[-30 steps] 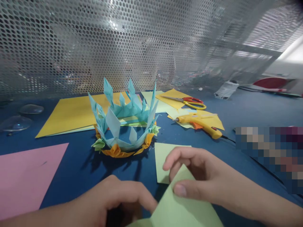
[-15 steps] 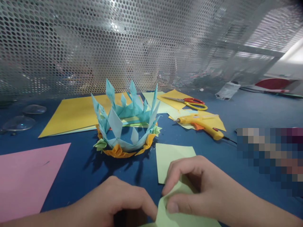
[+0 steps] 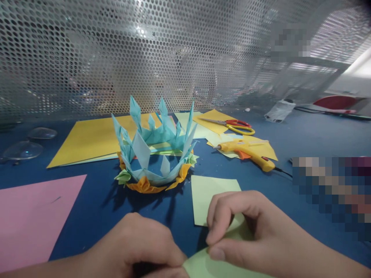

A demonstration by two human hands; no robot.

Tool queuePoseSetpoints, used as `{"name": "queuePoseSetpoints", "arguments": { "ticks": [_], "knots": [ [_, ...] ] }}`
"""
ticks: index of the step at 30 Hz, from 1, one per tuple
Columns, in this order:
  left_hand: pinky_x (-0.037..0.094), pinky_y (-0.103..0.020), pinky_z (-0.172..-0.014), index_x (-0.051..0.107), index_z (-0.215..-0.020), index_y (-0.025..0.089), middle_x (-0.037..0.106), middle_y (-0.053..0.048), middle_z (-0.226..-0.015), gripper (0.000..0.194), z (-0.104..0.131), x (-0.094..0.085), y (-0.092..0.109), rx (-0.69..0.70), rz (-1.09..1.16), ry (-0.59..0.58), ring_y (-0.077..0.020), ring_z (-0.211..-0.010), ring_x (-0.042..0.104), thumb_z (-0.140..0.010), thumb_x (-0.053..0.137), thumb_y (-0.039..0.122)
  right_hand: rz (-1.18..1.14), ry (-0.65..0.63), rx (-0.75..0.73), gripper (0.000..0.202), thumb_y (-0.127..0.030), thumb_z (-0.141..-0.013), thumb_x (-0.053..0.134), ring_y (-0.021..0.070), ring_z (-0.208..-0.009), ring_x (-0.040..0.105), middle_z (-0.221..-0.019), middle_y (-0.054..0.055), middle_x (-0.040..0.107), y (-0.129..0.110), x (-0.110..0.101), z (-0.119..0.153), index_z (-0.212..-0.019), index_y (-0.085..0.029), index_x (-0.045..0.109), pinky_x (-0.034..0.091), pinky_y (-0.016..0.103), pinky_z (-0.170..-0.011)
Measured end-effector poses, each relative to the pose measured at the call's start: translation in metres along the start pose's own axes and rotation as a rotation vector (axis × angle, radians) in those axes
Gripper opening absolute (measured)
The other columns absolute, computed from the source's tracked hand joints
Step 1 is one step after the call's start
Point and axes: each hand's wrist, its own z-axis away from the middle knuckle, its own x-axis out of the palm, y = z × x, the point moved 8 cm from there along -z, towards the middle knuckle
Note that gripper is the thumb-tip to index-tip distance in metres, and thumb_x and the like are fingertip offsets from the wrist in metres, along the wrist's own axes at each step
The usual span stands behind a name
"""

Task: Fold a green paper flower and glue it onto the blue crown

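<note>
Both hands are closed on one sheet of pale green paper (image 3: pixel 216 266) at the bottom edge of the view. My left hand (image 3: pixel 139 245) pinches its left corner between thumb and bent fingers. My right hand (image 3: pixel 249 231) grips the upper edge with thumb and fingertips. Part of the sheet lies beneath the right hand, and its lower end is out of view. Just beyond lies a separate green paper piece (image 3: pixel 213 197), flat on the table. A light-blue folded paper crown (image 3: pixel 142 152) with orange and green trim stands upright ahead of my left hand.
A yellow glue gun (image 3: pixel 246 148) and scissors (image 3: pixel 232 125) lie on paper scraps at the back right. Yellow sheets (image 3: pixel 89 139) sit behind the crown, pink paper (image 3: pixel 37 216) at the left. Eyeglasses (image 3: pixel 23 150) rest at far left. A perforated metal panel (image 3: pixel 174 50) closes off the back.
My left thumb now shows, pressed on the paper's left corner. My right hand has shifted slightly right along the sheet's edge, its finger and thumb closer together. The crown and tools stay put.
</note>
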Motion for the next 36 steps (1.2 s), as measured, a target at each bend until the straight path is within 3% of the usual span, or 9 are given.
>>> {"name": "queuePoseSetpoints", "arguments": {
  "ticks": [16,22,26,29,32,36],
  "knots": [
    [0.049,-0.013,-0.055,0.082,-0.077,0.023,0.075,-0.001,-0.060,0.023,0.001,-0.007,-0.009,-0.216,0.147,0.129,-0.0122,-0.053,0.067,-0.090,0.064,0.027,0.021,0.101,-0.197,0.011,-0.014,-0.069,0.082,0.0096,-0.058,0.064,-0.064,0.000,0.070,-0.018,-0.007,-0.001,-0.063,-0.021,0.076,0.054,0.016,-0.057],
    [0.045,-0.014,-0.055,0.080,-0.072,0.025,0.070,0.004,-0.057,0.023,-0.001,-0.009,-0.014,-0.323,0.214,0.134,-0.0096,-0.050,0.059,-0.088,0.063,0.026,-0.015,0.115,-0.235,0.013,-0.013,-0.069,0.082,0.0095,-0.058,0.066,-0.065,0.000,0.071,-0.021,-0.009,0.000,-0.063,-0.022,0.076,0.054,0.015,-0.056],
    [0.047,-0.018,-0.058,0.079,-0.076,0.024,0.067,0.002,-0.062,0.041,0.007,-0.011,-0.020,-0.380,0.324,0.120,-0.0135,-0.058,0.059,-0.093,0.051,0.048,-0.009,0.169,-0.268,0.012,-0.015,-0.071,0.082,0.0094,-0.058,0.066,-0.065,-0.001,0.072,-0.021,-0.015,0.001,-0.065,-0.023,0.076,0.054,0.015,-0.056],
    [0.050,-0.019,-0.065,0.080,-0.093,0.030,0.071,0.002,-0.081,0.039,0.018,-0.009,-0.030,-0.469,0.386,0.124,-0.0177,-0.073,0.065,-0.077,0.068,0.063,0.022,0.204,-0.276,0.010,-0.017,-0.070,0.083,0.0099,-0.057,0.065,-0.064,0.000,0.071,-0.020,-0.018,0.002,-0.065,-0.023,0.076,0.054,0.017,-0.055],
    [0.048,-0.017,-0.064,0.077,-0.095,0.030,0.070,0.004,-0.083,0.044,0.021,-0.002,-0.033,-0.517,0.359,0.124,-0.0174,-0.075,0.063,-0.057,0.088,0.049,0.019,0.201,-0.227,0.009,-0.023,-0.069,0.084,0.0115,-0.057,0.063,-0.063,0.000,0.070,-0.015,-0.018,0.002,-0.066,-0.022,0.076,0.052,0.019,-0.053],
    [0.032,-0.017,-0.050,0.064,-0.069,0.023,0.048,0.008,-0.059,0.023,0.014,0.007,-0.030,-0.596,0.424,0.105,-0.0115,-0.058,0.041,-0.065,0.081,0.038,-0.059,0.132,-0.104,0.020,-0.028,-0.062,0.089,0.0117,-0.058,0.058,-0.064,-0.001,0.067,-0.003,-0.016,-0.002,-0.071,-0.020,0.073,0.047,0.020,-0.052]
  ]
}}
